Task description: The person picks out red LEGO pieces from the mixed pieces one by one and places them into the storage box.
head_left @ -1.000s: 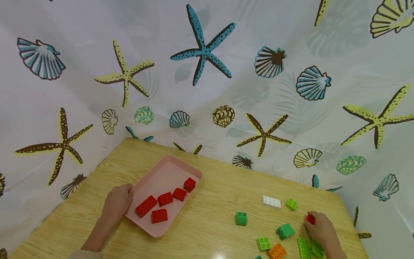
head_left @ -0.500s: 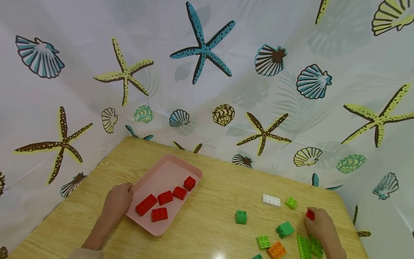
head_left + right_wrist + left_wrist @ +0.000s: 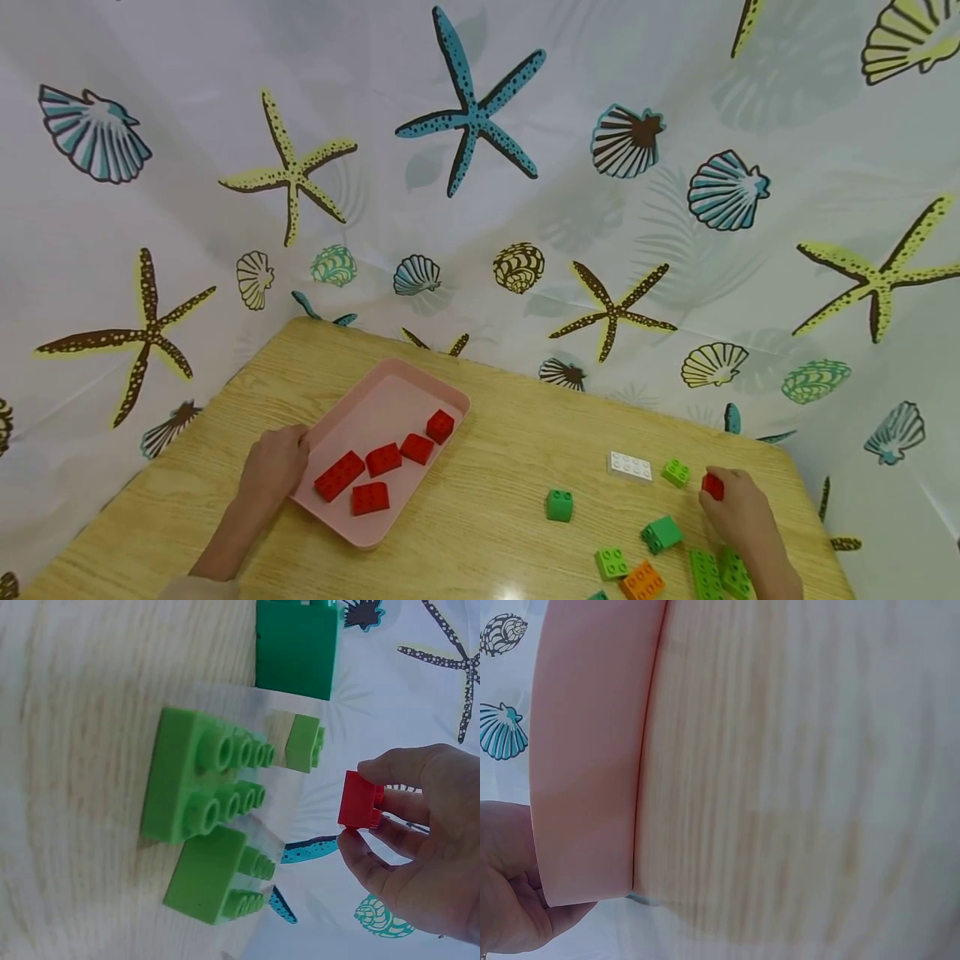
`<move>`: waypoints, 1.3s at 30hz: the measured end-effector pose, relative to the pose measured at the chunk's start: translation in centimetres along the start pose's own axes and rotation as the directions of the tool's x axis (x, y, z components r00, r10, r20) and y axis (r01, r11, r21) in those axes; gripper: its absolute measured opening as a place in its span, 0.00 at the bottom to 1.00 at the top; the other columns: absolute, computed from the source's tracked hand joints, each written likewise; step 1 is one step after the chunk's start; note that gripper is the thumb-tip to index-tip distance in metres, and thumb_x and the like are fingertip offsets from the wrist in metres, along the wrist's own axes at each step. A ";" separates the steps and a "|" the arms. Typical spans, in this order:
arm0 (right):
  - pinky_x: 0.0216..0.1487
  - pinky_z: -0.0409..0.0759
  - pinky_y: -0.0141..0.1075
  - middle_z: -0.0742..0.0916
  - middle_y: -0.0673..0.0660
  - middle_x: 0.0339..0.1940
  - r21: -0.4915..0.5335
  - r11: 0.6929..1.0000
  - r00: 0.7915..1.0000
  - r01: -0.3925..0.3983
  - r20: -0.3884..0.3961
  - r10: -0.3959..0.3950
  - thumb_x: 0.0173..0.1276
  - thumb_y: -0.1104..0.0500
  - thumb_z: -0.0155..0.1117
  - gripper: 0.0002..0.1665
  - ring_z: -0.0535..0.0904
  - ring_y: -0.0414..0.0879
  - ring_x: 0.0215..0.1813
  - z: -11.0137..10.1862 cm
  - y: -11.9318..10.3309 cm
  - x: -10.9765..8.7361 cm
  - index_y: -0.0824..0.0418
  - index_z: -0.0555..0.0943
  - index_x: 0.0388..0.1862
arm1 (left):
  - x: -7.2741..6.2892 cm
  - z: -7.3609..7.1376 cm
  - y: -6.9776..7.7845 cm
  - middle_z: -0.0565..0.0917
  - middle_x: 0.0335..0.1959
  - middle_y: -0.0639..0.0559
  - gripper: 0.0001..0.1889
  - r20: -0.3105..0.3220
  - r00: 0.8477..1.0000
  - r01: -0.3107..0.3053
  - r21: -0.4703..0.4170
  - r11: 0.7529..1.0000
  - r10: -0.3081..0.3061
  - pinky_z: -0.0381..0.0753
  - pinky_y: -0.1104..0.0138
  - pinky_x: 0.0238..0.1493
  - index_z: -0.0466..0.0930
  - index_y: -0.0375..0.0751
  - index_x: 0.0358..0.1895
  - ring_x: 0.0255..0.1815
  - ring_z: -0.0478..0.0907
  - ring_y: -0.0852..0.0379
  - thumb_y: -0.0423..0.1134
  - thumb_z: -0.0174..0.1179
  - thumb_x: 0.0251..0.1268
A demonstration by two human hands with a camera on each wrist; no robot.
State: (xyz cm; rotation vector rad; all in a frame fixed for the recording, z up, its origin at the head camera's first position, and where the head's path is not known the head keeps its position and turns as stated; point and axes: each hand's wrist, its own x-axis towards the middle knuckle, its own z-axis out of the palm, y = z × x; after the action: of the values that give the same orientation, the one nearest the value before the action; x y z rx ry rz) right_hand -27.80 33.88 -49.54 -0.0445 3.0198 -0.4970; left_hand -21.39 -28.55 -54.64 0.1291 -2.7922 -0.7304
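My left hand (image 3: 275,461) grips the left side of a pink tray (image 3: 348,533). In the left wrist view that hand (image 3: 514,881) shows beside the tray's pink outer wall (image 3: 589,765), its fingertips partly hidden. Several red toy bricks, one a long brick (image 3: 339,476), lie in the tray's near half. At the table's right side my right hand (image 3: 738,508) pinches a small red toy brick (image 3: 712,486). The right wrist view shows this red brick (image 3: 358,800) between the thumb and fingers of my right hand (image 3: 431,840), above the table, its studs turned toward the palm.
Around the right hand lie a white brick (image 3: 630,467), a small lime brick (image 3: 676,472), a green brick (image 3: 662,534), an orange brick (image 3: 642,581) and long lime bricks (image 3: 706,575). Another green brick (image 3: 559,505) lies nearer the tray. A patterned curtain (image 3: 480,225) borders the table.
My right hand has moved slightly away from me and to the left, carrying the red brick. The left hand and the tray have stayed in place.
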 end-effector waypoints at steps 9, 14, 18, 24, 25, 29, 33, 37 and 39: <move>0.38 0.81 0.54 0.73 0.83 0.53 0.008 0.999 0.997 0.048 -0.060 -0.047 0.67 0.65 0.62 0.27 0.76 0.69 0.44 -0.8 -1.9 -0.4 0.82 0.71 0.59 | 0.0 0.0 0.0 0.68 0.14 0.53 0.15 -0.012 1.000 -0.008 -0.007 1.000 0.008 0.68 0.63 0.18 0.71 0.41 0.21 0.16 0.67 0.56 0.26 0.54 0.69; 0.38 0.81 0.53 0.74 0.82 0.53 0.007 0.997 0.993 0.076 -0.091 -0.075 0.66 0.66 0.63 0.27 0.77 0.68 0.44 -1.0 -3.1 -0.7 0.81 0.72 0.59 | 0.0 0.0 0.0 0.68 0.14 0.53 0.15 -0.003 1.000 0.000 -0.007 1.000 -0.001 0.68 0.63 0.18 0.71 0.41 0.21 0.16 0.67 0.56 0.27 0.54 0.70; 0.39 0.82 0.54 0.74 0.82 0.54 0.013 0.996 0.992 0.089 -0.088 -0.087 0.66 0.66 0.62 0.27 0.76 0.69 0.45 -1.2 -3.8 -0.7 0.81 0.72 0.60 | 0.0 0.1 -0.1 0.68 0.14 0.53 0.15 0.005 1.000 0.013 -0.011 1.000 -0.013 0.68 0.63 0.18 0.71 0.41 0.22 0.17 0.67 0.56 0.27 0.54 0.70; 0.42 0.81 0.55 0.75 0.81 0.54 0.001 0.994 0.990 0.111 -0.082 -0.111 0.65 0.66 0.63 0.26 0.77 0.68 0.46 -1.2 -4.7 -0.6 0.79 0.73 0.60 | 0.1 0.1 -0.1 0.68 0.14 0.53 0.14 0.006 1.000 0.010 -0.011 1.000 -0.010 0.68 0.63 0.18 0.72 0.40 0.22 0.16 0.67 0.56 0.27 0.55 0.70; 0.42 0.81 0.55 0.75 0.81 0.54 -0.002 0.994 0.990 0.114 -0.080 -0.114 0.65 0.67 0.63 0.26 0.77 0.68 0.46 -1.3 -4.9 -0.6 0.79 0.74 0.60 | 0.1 0.1 -0.1 0.68 0.14 0.53 0.14 0.005 1.000 0.009 -0.010 1.000 -0.009 0.68 0.63 0.18 0.72 0.40 0.22 0.16 0.67 0.56 0.27 0.55 0.70; 0.44 0.80 0.56 0.77 0.80 0.53 -0.009 0.992 0.989 0.128 -0.078 -0.128 0.65 0.67 0.64 0.26 0.78 0.66 0.46 -1.3 -5.5 -0.6 0.79 0.74 0.59 | 0.1 0.0 -0.1 0.68 0.14 0.53 0.14 0.002 1.000 0.012 -0.011 1.000 -0.012 0.68 0.63 0.19 0.73 0.40 0.23 0.17 0.67 0.55 0.27 0.55 0.70; 0.45 0.80 0.56 0.78 0.78 0.52 -0.008 0.988 0.984 0.155 -0.090 -0.156 0.64 0.67 0.65 0.25 0.78 0.65 0.46 -1.4 -6.2 -0.8 0.79 0.75 0.58 | 0.1 -0.1 -0.1 0.69 0.14 0.52 0.13 0.006 1.000 0.016 -0.014 1.000 -0.016 0.69 0.62 0.19 0.74 0.39 0.23 0.17 0.68 0.55 0.27 0.54 0.70; 0.45 0.80 0.55 0.80 0.77 0.51 -0.013 0.981 0.975 0.191 -0.115 -0.191 0.63 0.68 0.66 0.25 0.79 0.65 0.46 -1.6 -6.9 -1.0 0.79 0.76 0.57 | 0.1 -0.1 -0.1 0.69 0.14 0.52 0.13 0.007 1.000 0.013 -0.015 1.000 -0.012 0.69 0.62 0.19 0.74 0.38 0.24 0.17 0.68 0.55 0.27 0.54 0.69; 0.44 0.80 0.55 0.80 0.76 0.51 -0.016 0.979 0.971 0.205 -0.123 -0.205 0.63 0.68 0.67 0.25 0.79 0.64 0.45 -1.7 -7.2 -1.1 0.79 0.76 0.57 | 0.1 -0.1 0.0 0.69 0.15 0.52 0.13 0.001 1.000 0.006 -0.013 1.000 -0.006 0.69 0.62 0.19 0.74 0.38 0.24 0.17 0.68 0.55 0.27 0.55 0.69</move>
State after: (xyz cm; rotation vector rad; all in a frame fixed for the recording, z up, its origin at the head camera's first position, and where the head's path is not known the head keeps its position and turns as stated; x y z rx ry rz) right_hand -26.77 27.63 -45.58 -0.3414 3.1551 -0.5298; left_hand -21.46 -28.64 -54.56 0.1343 -2.7889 -0.7508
